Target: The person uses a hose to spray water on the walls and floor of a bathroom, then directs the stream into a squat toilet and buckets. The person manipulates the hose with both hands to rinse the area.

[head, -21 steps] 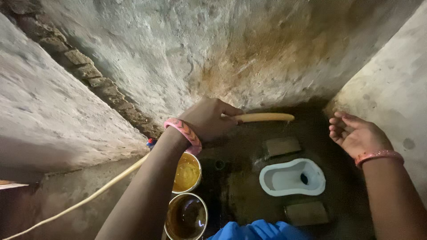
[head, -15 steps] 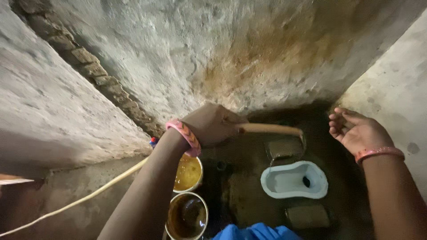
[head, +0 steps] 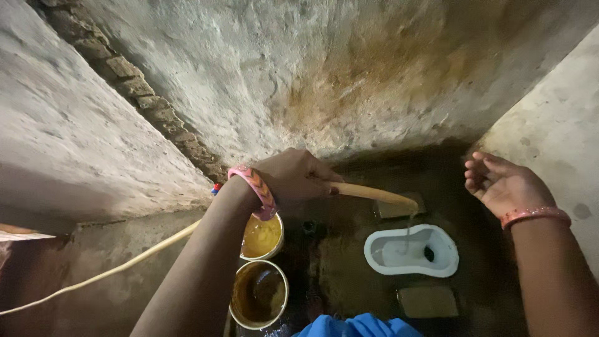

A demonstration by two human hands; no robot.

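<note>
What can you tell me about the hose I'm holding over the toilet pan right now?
The hose is a pale yellowish, flexible-looking tube. The left hand grips it near its open end, which points right and tilts slightly down above the white squat toilet pan. A thin stream of water falls from the tip towards the pan. Behind the hand, the hose runs under the forearm and trails off to the lower left across the floor.

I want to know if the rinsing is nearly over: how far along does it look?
Done: the floor around the white squat pan is already dark and wet. In hand: the left hand grips a yellowish hose, its stream falling into the pan; the right hand hangs open, empty. Left: brown stains remain on the back wall, and two buckets hold murky water.
</note>
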